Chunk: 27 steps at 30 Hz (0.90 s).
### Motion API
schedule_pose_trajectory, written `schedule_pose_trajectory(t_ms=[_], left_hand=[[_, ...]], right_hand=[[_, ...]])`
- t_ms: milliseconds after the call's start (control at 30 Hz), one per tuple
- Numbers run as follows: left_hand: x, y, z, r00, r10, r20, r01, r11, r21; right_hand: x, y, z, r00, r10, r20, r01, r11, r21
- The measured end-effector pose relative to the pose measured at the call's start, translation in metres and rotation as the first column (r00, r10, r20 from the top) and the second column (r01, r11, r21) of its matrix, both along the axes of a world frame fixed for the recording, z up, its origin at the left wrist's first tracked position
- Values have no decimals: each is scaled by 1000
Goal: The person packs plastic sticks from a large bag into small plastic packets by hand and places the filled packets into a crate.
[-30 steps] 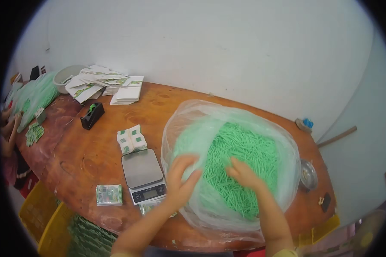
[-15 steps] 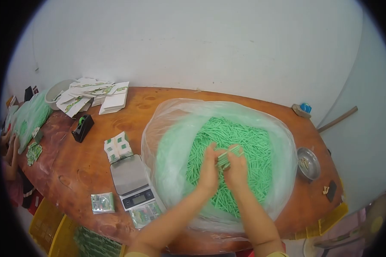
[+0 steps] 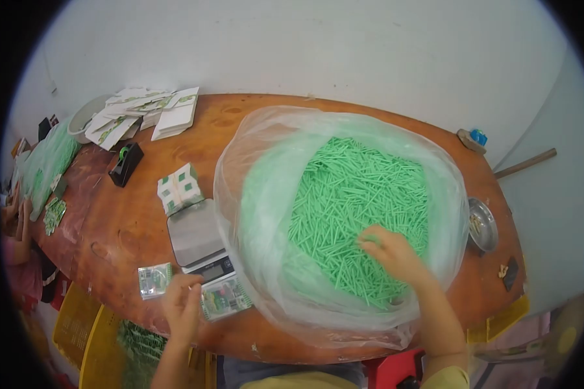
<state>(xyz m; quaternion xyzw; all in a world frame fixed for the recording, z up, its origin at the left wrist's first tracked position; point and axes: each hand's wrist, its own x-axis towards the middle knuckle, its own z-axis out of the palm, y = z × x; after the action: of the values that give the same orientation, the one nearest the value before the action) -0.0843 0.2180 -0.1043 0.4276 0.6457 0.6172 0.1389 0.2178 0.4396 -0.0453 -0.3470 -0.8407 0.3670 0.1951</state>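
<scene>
My right hand [image 3: 392,251] is over the heap of thin green sticks [image 3: 350,201] in a large clear plastic bag [image 3: 256,214]. Its fingers are curled together, with a little green showing between them. At the lower left, my left hand [image 3: 183,305] is closed, thumb against fingers; what it may hold is too small to make out. It is beside a clear packet with a green edge [image 3: 154,280] and a second such packet [image 3: 224,298], which lies at the front of a digital scale [image 3: 198,236]. A banded white-and-green stack [image 3: 180,188] touches the scale's far end.
A tape dispenser [image 3: 126,164] and a pile of white printed cards [image 3: 143,113] lie at the back left. A metal bowl [image 3: 482,225] stands right of the bag. Yellow crates [image 3: 74,318] are below the table. Another person's hand [image 3: 24,211] is at the far left.
My hands have parted from the green sticks they held together above the heap. The left moved down and left to the packets; the right moved slightly right. The view has shifted.
</scene>
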Motion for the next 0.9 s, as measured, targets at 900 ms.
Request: schedule_pose_trajectory(t_ms=[900], left_hand=[[38,35,18,793,-478,-378,499,865,-47]], right_hand=[[-22,35,-31,716,-299,-631,-264,720,-642]])
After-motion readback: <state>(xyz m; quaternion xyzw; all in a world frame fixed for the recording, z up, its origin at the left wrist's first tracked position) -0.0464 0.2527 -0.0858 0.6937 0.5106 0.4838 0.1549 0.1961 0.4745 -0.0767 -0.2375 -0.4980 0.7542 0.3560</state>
